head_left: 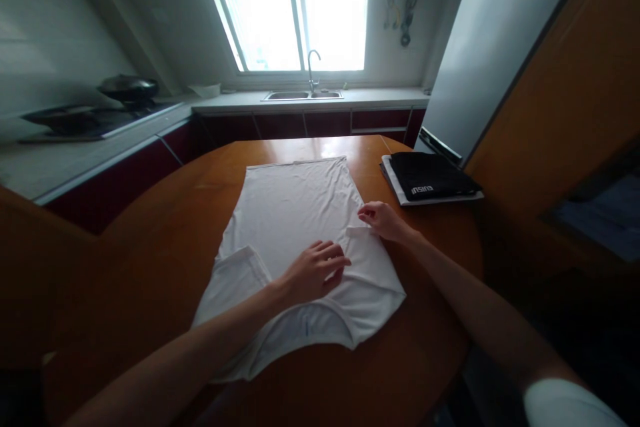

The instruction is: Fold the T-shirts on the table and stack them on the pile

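Note:
A white T-shirt (295, 207) lies spread on the wooden table, its neck opening toward me and its hem at the far side. The left sleeve (243, 270) is folded inward over the body. Above the shirt's upper part is my left hand (317, 270), fingers loosely bent and thumb apart, holding nothing. My right hand (385, 219) is at the shirt's right edge beside the other sleeve, its fingers pinched together on the cloth. Wrinkles run through the fabric near that hand.
On the round wooden table (165, 227), a stack of folded clothes with a black garment (433, 173) on top lies at the right. Beyond stand a counter with a sink (287, 96), a stove with a pan (129, 88), and a fridge (493, 33).

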